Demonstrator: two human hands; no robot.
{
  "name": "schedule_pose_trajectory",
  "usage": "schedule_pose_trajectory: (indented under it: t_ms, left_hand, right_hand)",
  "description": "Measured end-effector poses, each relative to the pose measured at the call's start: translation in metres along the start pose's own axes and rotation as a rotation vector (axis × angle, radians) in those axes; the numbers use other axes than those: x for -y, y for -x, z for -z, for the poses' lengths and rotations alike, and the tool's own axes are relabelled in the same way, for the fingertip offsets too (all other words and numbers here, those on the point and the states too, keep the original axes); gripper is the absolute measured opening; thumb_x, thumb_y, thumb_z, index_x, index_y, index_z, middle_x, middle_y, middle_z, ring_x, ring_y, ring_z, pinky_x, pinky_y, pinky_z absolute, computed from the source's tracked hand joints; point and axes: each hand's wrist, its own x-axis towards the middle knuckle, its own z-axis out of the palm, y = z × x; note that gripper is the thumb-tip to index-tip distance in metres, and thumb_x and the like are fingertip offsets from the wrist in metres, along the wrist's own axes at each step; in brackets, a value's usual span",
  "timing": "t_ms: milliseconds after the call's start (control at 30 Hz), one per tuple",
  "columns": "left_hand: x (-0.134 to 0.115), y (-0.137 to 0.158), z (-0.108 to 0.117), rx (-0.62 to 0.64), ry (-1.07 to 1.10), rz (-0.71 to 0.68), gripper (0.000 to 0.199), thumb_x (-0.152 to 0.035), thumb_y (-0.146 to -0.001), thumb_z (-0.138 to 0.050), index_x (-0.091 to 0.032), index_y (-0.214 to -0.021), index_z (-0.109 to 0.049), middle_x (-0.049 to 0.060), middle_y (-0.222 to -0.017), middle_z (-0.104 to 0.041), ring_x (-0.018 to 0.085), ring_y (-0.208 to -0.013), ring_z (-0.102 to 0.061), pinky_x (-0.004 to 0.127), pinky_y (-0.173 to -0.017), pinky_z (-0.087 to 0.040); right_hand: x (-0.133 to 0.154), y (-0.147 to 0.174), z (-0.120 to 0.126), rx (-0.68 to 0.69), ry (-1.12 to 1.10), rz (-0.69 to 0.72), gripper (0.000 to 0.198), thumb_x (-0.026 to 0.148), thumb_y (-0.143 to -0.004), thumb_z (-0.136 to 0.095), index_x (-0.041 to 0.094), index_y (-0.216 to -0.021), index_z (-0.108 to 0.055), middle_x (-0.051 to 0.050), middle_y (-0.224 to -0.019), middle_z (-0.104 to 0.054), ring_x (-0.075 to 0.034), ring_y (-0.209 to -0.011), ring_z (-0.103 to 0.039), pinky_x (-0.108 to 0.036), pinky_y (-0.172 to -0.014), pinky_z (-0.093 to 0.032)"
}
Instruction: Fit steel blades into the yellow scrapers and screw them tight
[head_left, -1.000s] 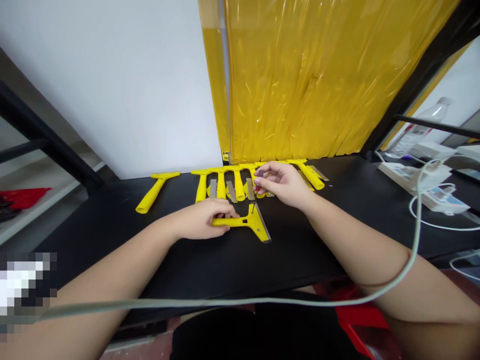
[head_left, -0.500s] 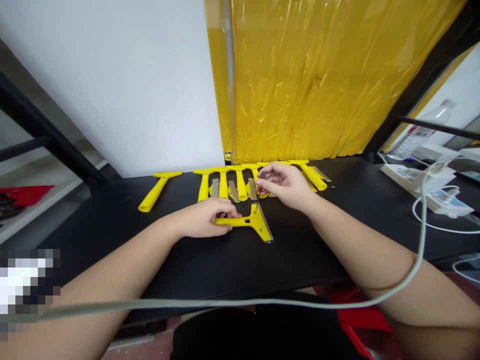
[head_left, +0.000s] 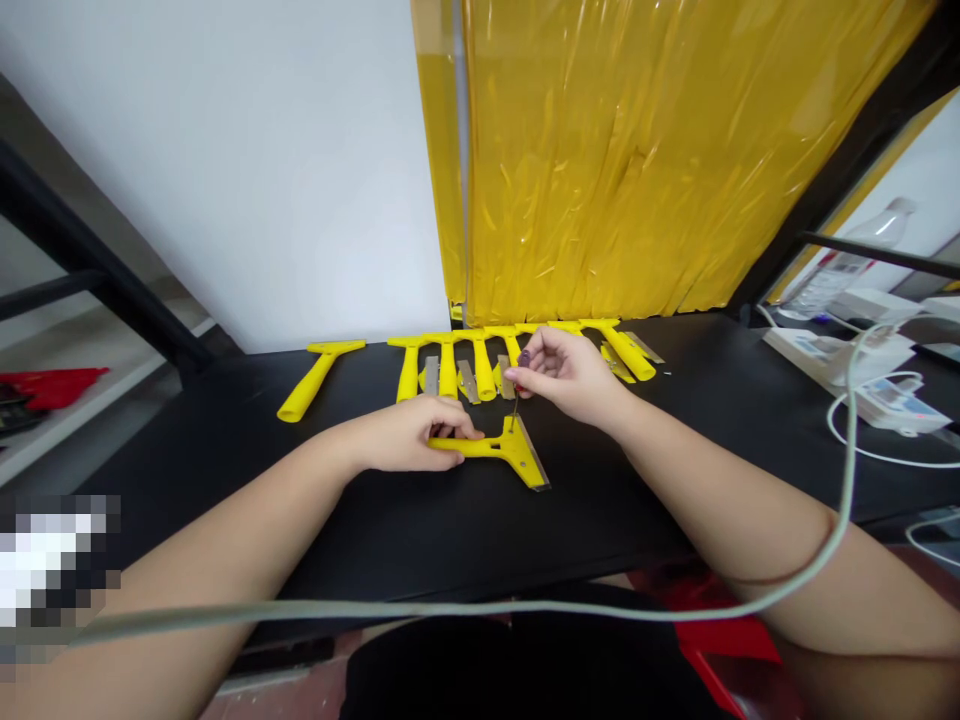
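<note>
My left hand (head_left: pixel 412 432) is closed around the handle of a yellow scraper (head_left: pixel 517 455), which lies sideways just above or on the black table. A thin metal blade (head_left: pixel 534 452) runs along the scraper's right edge. My right hand (head_left: pixel 574 378) pinches a small screwdriver (head_left: pixel 515 405) with a dark purple-and-red handle. Its shaft points down, and the tip meets the scraper's head at the upper screw. My fingers hide part of the screwdriver handle. Behind my hands, several yellow scraper handles (head_left: pixel 447 370) lie in a row, with loose metal blades (head_left: pixel 468 382) among them.
A single yellow scraper handle (head_left: pixel 319 380) lies apart at the left of the black table (head_left: pixel 450 540). A pale cable (head_left: pixel 600 607) hangs across the front, over my forearms. White power strips (head_left: pixel 840 360) and a plastic bottle (head_left: pixel 855 260) stand at the right.
The scraper head has tilted and shifted very slightly. My right hand has moved a little, with the screwdriver now more upright over the screw. My left hand keeps its hold.
</note>
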Motion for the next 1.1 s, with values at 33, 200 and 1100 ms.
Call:
schedule_pose_trajectory:
  t_ms: [33, 200, 1100]
  left_hand:
    - [0.001, 0.0, 0.001, 0.015, 0.005, 0.007, 0.027, -0.027, -0.088, -0.072, -0.018, -0.112, -0.078, 0.005, -0.097, -0.067, 0.016, -0.081, -0.06, 0.028, -0.072, -0.047]
    - [0.006, 0.003, 0.005, 0.066, 0.073, 0.074, 0.03, -0.03, -0.086, -0.074, -0.019, -0.114, -0.078, 0.003, -0.092, -0.064, 0.016, -0.079, -0.057, 0.028, -0.072, -0.047]
    - [0.004, 0.004, 0.009, 0.085, 0.092, 0.117, 0.029, -0.024, -0.075, -0.077, -0.019, -0.104, -0.081, 0.001, -0.092, -0.063, 0.016, -0.082, -0.057, 0.027, -0.075, -0.048]
  right_hand:
    - [0.0, 0.0, 0.0, 0.013, -0.019, -0.014, 0.047, 0.051, -0.076, -0.092, 0.021, -0.085, -0.056, -0.001, -0.071, -0.071, -0.018, -0.063, -0.074, -0.029, -0.059, -0.061]
    - [0.001, 0.001, -0.003, 0.078, -0.097, -0.03, 0.043, 0.049, -0.08, -0.088, 0.02, -0.09, -0.058, 0.0, -0.074, -0.068, -0.018, -0.069, -0.075, -0.032, -0.066, -0.064]
    - [-0.002, 0.005, -0.014, 0.327, -0.448, 0.04, 0.031, 0.044, -0.095, -0.078, 0.022, -0.111, -0.061, -0.005, -0.1, -0.08, -0.018, -0.09, -0.08, -0.034, -0.082, -0.065]
